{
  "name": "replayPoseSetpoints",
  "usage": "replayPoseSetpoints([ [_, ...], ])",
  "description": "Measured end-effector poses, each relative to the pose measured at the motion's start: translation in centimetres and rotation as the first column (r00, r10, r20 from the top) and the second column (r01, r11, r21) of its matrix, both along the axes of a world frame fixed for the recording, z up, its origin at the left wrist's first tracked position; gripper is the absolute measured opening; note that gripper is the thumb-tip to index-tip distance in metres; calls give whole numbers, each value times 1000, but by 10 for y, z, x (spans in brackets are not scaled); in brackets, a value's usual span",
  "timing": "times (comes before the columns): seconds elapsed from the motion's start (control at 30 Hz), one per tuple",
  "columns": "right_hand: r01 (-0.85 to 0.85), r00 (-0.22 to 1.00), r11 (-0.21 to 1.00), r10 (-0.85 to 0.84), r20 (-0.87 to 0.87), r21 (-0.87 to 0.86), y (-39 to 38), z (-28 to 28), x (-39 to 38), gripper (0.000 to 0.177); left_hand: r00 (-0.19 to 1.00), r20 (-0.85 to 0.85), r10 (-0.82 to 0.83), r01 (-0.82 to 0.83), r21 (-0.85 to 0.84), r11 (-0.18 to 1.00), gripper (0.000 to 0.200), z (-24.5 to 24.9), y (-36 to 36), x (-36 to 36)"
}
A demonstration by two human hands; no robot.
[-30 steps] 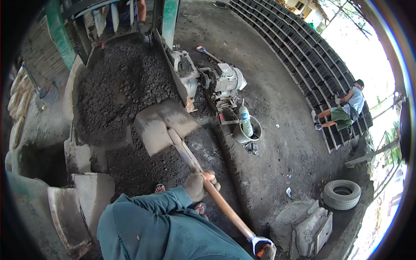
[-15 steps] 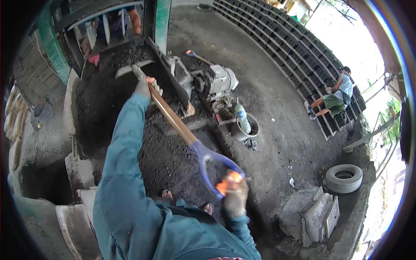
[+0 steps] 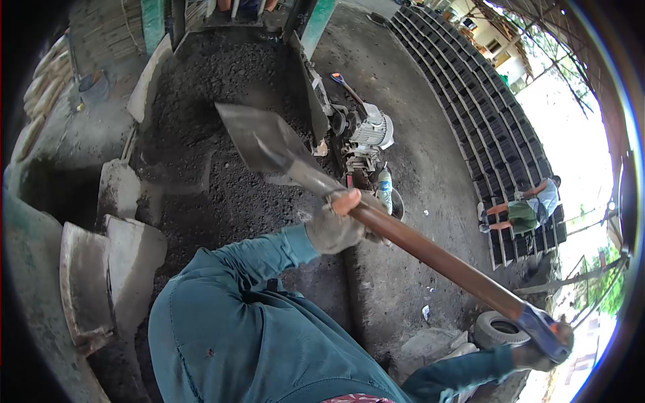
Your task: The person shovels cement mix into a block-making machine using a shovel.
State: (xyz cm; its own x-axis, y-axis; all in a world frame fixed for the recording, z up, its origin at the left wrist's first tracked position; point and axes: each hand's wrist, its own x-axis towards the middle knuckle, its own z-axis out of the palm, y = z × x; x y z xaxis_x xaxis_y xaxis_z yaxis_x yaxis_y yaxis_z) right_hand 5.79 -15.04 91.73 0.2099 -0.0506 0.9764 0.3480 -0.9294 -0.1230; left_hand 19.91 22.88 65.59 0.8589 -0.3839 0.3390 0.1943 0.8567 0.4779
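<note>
A shovel (image 3: 437, 254) with a brown wooden shaft slants across the view, lifted above the ground. Its grey metal blade, at the upper left, shows no load that I can make out. My left hand (image 3: 339, 225), in a dirty glove with a bare thumb showing, is wrapped round the shaft close to the blade. At the lower right my right hand (image 3: 549, 346) grips the blue D-shaped handle; its fingers are partly hidden. Behind the blade lies dark, crumbly material (image 3: 222, 74) in a walled trough.
A motor (image 3: 371, 129) stands right of the trough, with a plastic bottle (image 3: 384, 188) and another shovel (image 3: 348, 89) near it. A person (image 3: 527, 208) sits by stacked dark blocks (image 3: 470, 107). A tyre (image 3: 498, 330) lies lower right. Curved slabs (image 3: 84, 282) lean at left.
Both my hands have swung the shovel back from the trough towards me and to the right. The blade is now turned broadside, and the handle end is farther right. My view has shifted.
</note>
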Motion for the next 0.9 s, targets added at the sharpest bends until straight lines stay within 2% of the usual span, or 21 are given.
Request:
replayPoseSetpoints([
  [0.03, -13, 999, 994, 18, 40, -106, 9, 21, 8, 46, 997, 73, 7, -8, 15, 1000, 77, 0, -6, -10],
  [0.1, -41, 990, 943, 84, 116, -330, 44, 61, 28, 42, 998, 70, -7, 9, -31, 999, 80, -14, -14, -15],
  [0.23, -37, 929, 691, 291, 230, -722, 153, 133, 61, 35, 991, 113, 71, -43, -232, 972, 85, 1, 15, -28],
  [0.27, -21, 910, 625, 335, 244, -781, 182, 146, 67, 33, 985, 101, 142, -112, -258, 960, 92, 9, 34, -31],
  [0.33, 26, 864, 507, 422, 274, -862, 232, 164, 78, 30, 970, 92, 223, -165, -423, 891, 92, 6, 81, -13],
  [0.37, 65, 828, 479, 464, 315, -876, 254, 165, 85, 28, 961, 82, 264, -200, -456, 867, 89, -1, 116, 7],
  [0.4, 87, 791, 484, 497, 355, -871, 271, 163, 91, 27, 951, -31, 309, -288, -460, 840, 85, 0, 151, 24],
  [0.43, 72, 770, 539, 505, 390, -839, 281, 148, 100, 24, 926, -143, 350, -376, -449, 811, 80, 1, 187, 40],
  [0.47, 53, 749, 590, 510, 423, -805, 291, 132, 110, 23, 854, -346, 389, -505, -373, 778, 75, 7, 218, 49],
  [0.5, -257, 826, 699, 517, 224, -668, 313, 90, 111, 27, 846, -374, 381, -505, -332, 797, 70, -6, 252, 68],
  [0.53, -508, 812, 764, 579, 74, -399, 335, 49, 112, 31, 833, -405, 378, -509, -290, 811, 67, -24, 278, 88],
  [0.6, -552, 827, 759, 552, -109, -346, 350, 6, 120, 36, 778, -517, 357, -528, -228, 818, 55, -43, 308, 117],
  [0.63, -503, 861, 801, 499, -103, -325, 338, -15, 128, 30, 747, -568, 345, -528, -192, 827, 49, -44, 317, 123],
  [0.67, -451, 892, 865, 427, -152, -218, 329, -36, 127, 28, 666, -667, 335, -589, -195, 784, 40, -35, 310, 126],
  [0.7, -383, 911, 917, 355, -211, -112, 320, -58, 128, 26, 651, -674, 348, -603, -181, 777, 37, -30, 306, 131],
  [0.77, -375, 853, 878, 452, -260, 296, 286, -116, 153, 17, 619, -692, 371, -625, -149, 766, 32, -27, 299, 141],
  [0.83, -137, 861, 881, 332, -385, 453, 260, -173, 174, 17, 732, -571, 372, -571, -215, 793, 19, -42, 298, 158],
  [0.9, -165, 649, 670, 626, -432, 724, 229, -241, 176, 19, 635, -638, 435, -610, -69, 789, 20, -43, 287, 160],
])
